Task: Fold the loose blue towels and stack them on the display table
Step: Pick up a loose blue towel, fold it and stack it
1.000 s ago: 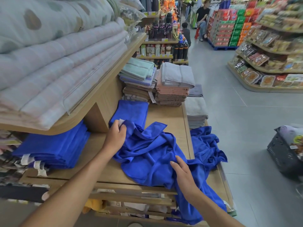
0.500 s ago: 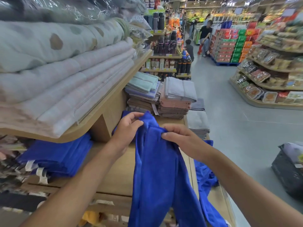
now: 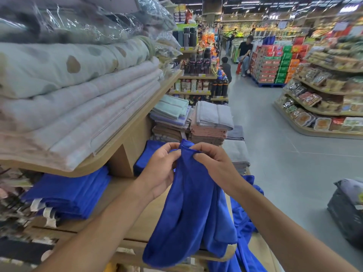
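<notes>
A loose blue towel (image 3: 191,209) hangs in the air over the wooden display table (image 3: 125,191). My left hand (image 3: 160,169) and my right hand (image 3: 213,163) pinch its top edge close together, fingers closed on the cloth. A folded blue towel (image 3: 149,154) lies on the table behind my left hand. A stack of folded blue towels (image 3: 68,195) sits at the left under the shelf. Another loose blue towel (image 3: 245,228) drapes over the table's right edge, partly hidden by the held one.
Bagged quilts (image 3: 74,91) fill the shelf overhanging the table at left. Stacks of pastel and brown towels (image 3: 208,124) stand at the table's far end. A dark basket (image 3: 347,211) sits on the aisle floor at right. People (image 3: 244,54) are far down the aisle.
Both hands picked the towel up off the table and lifted it. Their grips have since moved closer together along its top edge, and the towel hangs bunched.
</notes>
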{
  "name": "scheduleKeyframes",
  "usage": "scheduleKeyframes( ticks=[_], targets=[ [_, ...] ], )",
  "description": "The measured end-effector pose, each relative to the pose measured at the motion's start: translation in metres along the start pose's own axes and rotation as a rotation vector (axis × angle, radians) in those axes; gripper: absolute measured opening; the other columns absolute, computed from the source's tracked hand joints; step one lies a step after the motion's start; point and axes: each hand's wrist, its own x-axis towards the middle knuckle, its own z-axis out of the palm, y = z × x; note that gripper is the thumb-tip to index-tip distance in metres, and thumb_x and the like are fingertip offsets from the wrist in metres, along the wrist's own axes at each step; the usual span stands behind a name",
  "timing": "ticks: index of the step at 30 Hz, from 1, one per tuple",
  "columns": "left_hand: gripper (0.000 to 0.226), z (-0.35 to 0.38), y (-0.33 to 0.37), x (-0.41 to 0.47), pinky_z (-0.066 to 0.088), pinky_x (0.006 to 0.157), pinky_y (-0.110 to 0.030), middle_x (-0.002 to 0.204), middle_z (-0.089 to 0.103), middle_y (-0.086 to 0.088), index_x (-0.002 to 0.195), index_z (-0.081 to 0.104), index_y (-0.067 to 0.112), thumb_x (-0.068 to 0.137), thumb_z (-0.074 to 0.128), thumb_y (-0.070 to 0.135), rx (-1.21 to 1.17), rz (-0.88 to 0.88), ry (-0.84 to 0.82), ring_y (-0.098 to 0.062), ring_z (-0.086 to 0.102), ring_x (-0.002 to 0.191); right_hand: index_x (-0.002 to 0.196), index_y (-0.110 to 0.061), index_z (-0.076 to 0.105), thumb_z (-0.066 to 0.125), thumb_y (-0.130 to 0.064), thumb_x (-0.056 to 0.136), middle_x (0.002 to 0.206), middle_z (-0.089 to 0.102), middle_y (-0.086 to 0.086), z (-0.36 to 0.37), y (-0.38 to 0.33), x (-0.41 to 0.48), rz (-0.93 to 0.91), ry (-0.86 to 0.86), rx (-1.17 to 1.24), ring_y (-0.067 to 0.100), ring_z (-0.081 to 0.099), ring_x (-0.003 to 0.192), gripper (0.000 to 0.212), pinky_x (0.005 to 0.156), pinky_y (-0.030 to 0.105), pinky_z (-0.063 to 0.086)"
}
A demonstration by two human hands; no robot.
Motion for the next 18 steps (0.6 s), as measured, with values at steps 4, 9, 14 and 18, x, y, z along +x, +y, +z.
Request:
scheduleKeyframes(
  ticks=[4, 9, 14, 18],
  targets=[
    [0.023, 0.006, -0.001, -0.005, 0.053, 0.080, -0.038, 0.109, 0.068, -0.021, 0.116, 0.070, 0.010, 0.101, 0.054, 0.004, -0.027, 0.004, -0.031, -0.029, 0.061, 0.093, 0.092, -0.027, 0.077, 0.069, -0.031, 0.090, 0.092, 0.074, 0.000, -0.003, -0.001, -0.004, 0.019, -0.053, 0.165, 0.012, 0.066, 0.087, 0.009, 0.081, 0.023, 0.053],
    [0.030, 0.008, 0.000, -0.010, 0.058, 0.071, -0.031, 0.102, 0.073, -0.015, 0.105, 0.079, 0.016, 0.100, 0.052, 0.003, -0.120, -0.022, -0.104, -0.019, 0.069, 0.080, 0.098, -0.029, 0.077, 0.067, -0.023, 0.096, 0.090, 0.076, 0.000, -0.005, -0.003, -0.002, -0.104, 0.017, -0.095, 0.009, 0.070, 0.087, 0.012, 0.079, 0.022, 0.053],
    [0.030, 0.009, -0.006, -0.013, 0.060, 0.078, -0.032, 0.112, 0.073, -0.013, 0.116, 0.075, 0.011, 0.104, 0.048, 0.007, -0.161, -0.015, -0.114, -0.020, 0.071, 0.091, 0.095, -0.039, 0.073, 0.070, -0.027, 0.093, 0.097, 0.070, -0.017, -0.002, 0.013, -0.002, -0.252, 0.411, -0.381, 0.008, 0.068, 0.100, 0.013, 0.081, 0.018, 0.053],
    [0.021, 0.014, -0.009, -0.016, 0.061, 0.081, -0.033, 0.111, 0.074, -0.015, 0.113, 0.076, 0.012, 0.098, 0.062, 0.017, -0.165, 0.034, -0.127, -0.021, 0.072, 0.094, 0.093, -0.040, 0.070, 0.068, -0.034, 0.092, 0.092, 0.072, -0.020, 0.003, 0.015, -0.002, -0.252, 0.492, -0.357, 0.006, 0.070, 0.092, 0.007, 0.075, 0.016, 0.053]
  ],
)
